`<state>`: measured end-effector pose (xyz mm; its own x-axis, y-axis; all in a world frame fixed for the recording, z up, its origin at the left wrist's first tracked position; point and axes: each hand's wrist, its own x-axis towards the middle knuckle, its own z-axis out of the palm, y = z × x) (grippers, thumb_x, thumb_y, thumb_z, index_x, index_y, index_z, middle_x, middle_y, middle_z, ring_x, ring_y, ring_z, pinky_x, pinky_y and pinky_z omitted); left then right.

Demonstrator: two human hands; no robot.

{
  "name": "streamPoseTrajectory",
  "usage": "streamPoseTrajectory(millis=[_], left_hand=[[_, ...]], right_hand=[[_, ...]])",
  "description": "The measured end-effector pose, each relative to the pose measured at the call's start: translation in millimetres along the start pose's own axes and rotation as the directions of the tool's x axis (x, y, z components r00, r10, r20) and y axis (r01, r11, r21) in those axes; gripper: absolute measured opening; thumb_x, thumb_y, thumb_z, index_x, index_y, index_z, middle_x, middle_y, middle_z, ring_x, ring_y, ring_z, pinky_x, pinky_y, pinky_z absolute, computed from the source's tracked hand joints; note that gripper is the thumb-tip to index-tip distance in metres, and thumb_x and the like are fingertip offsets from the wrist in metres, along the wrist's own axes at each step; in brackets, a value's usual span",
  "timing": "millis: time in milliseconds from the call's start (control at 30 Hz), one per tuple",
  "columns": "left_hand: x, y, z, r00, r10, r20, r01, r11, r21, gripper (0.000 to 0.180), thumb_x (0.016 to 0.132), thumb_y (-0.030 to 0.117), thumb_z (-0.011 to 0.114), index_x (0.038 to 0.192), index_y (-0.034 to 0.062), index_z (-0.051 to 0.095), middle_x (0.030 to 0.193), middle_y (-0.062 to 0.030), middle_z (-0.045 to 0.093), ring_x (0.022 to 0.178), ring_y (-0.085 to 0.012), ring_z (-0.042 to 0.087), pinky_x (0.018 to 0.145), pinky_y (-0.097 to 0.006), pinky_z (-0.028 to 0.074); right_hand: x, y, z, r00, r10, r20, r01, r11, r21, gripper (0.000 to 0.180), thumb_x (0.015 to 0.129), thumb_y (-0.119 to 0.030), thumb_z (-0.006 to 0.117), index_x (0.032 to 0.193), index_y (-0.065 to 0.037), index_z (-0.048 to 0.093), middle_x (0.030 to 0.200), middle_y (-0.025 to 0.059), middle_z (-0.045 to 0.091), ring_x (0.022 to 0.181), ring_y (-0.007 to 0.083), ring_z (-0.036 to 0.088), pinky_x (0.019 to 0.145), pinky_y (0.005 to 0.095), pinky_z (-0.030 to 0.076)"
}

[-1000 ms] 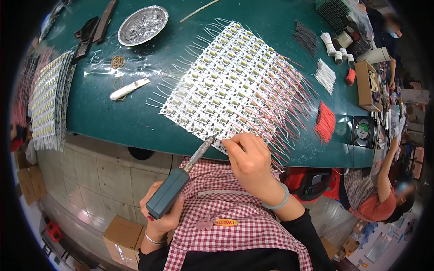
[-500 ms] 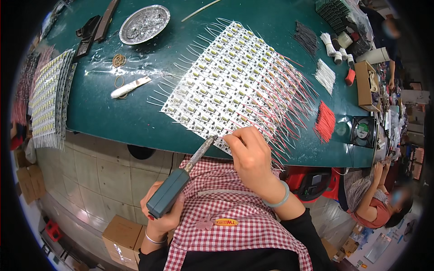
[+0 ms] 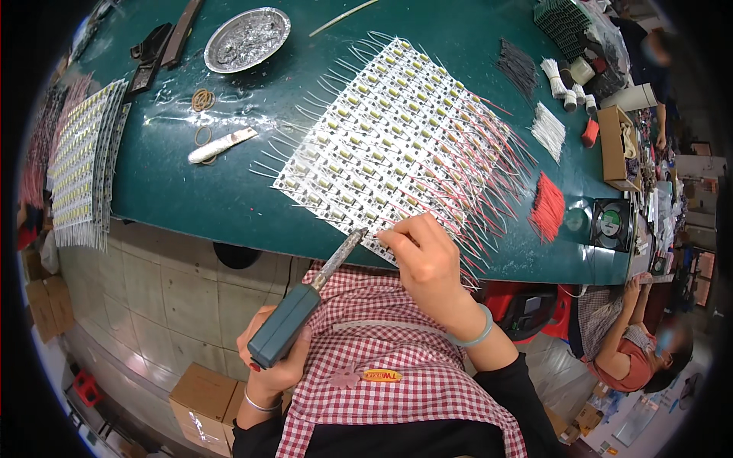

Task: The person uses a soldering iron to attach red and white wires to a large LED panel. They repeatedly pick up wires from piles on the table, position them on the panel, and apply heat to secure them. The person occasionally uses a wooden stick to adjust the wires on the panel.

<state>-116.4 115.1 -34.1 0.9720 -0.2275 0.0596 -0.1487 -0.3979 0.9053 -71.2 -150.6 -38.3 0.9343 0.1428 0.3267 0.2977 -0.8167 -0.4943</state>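
The left hand [image 3: 282,374] is partly hidden by the iron [image 3: 284,327], the sheet [image 3: 385,149] by the right hand [image 3: 430,256], whose pinch cannot be made out. The far stick [image 3: 343,17] is cut off.

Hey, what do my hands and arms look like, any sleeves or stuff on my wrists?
Your left hand is ungloved, with a thin, pale bracelet at the wrist. Your right hand is ungloved too, with a thicker grey-green bangle. Black sleeves end partway down the forearms.
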Motion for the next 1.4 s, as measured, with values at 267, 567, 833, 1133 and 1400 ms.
streamPoseTrajectory(millis=[267, 567, 833, 1133, 1400], left_hand=[[0.4, 1.4, 1.3, 1.000, -0.010, -0.005, 0.010, 1.000, 0.005, 0.023, 0.071, -0.005, 0.075, 0.093, -0.0056, 0.069, 0.092, -0.0162, 0.069, 0.078, -0.0295, 0.069, 0.067, -0.034, 0.055], [2.3, 2.9, 2.9, 1.000, -0.030, 0.005, 0.030, 0.999, 0.020, 0.021, 0.072, -0.004, 0.075, 0.092, -0.0047, 0.069, 0.091, -0.0156, 0.069, 0.077, -0.0277, 0.069, 0.066, -0.033, 0.054], [9.2, 7.8, 5.0, 1.000, -0.009, -0.015, 0.009, 1.000, 0.003, 0.018, 0.073, -0.002, 0.075, 0.089, -0.0044, 0.068, 0.088, -0.0150, 0.068, 0.071, -0.0264, 0.067, 0.061, -0.032, 0.052], [-12.0, -9.8, 3.1, 0.987, -0.153, -0.054, 0.148, 0.985, -0.088, 0.023, 0.072, -0.001, 0.074, 0.094, -0.0073, 0.069, 0.082, -0.0165, 0.066, 0.066, -0.0257, 0.065, 0.058, -0.032, 0.051], [-6.5, -3.2, 4.5, 0.984, -0.153, -0.089, 0.142, 0.982, -0.123, 0.025, 0.074, -0.001, 0.075, 0.098, -0.0084, 0.069, 0.092, -0.0171, 0.070, 0.076, -0.0245, 0.069, 0.067, -0.032, 0.055]], right_hand=[[2.1, -1.1, 5.0, 0.999, 0.036, -0.028, -0.035, 0.999, 0.020, 0.022, 0.074, 0.009, 0.071, 0.093, -0.001, 0.070, 0.083, 0.0095, 0.058, 0.074, 0.0259, 0.058, 0.062, 0.0357, 0.048], [2.3, -2.5, 7.3, 0.999, 0.042, -0.030, -0.043, 0.999, -0.017, 0.018, 0.072, 0.003, 0.066, 0.089, -0.003, 0.068, 0.081, 0.0063, 0.055, 0.074, 0.0239, 0.056, 0.063, 0.0357, 0.047], [1.7, -2.2, 8.2, 0.999, 0.027, -0.025, -0.028, 0.999, -0.036, 0.018, 0.072, 0.003, 0.064, 0.089, -0.003, 0.067, 0.081, 0.0063, 0.054, 0.074, 0.0236, 0.054, 0.063, 0.0358, 0.046], [1.6, -1.7, 7.6, 0.999, 0.028, -0.027, -0.029, 0.999, -0.027, 0.018, 0.071, 0.003, 0.064, 0.089, -0.003, 0.066, 0.081, 0.0064, 0.054, 0.074, 0.0236, 0.054, 0.063, 0.0358, 0.046], [0.9, -2.9, 9.7, 0.999, 0.031, -0.024, -0.031, 0.999, -0.006, 0.019, 0.070, 0.003, 0.063, 0.088, -0.003, 0.066, 0.081, 0.0069, 0.054, 0.075, 0.0240, 0.054, 0.063, 0.0358, 0.046]])
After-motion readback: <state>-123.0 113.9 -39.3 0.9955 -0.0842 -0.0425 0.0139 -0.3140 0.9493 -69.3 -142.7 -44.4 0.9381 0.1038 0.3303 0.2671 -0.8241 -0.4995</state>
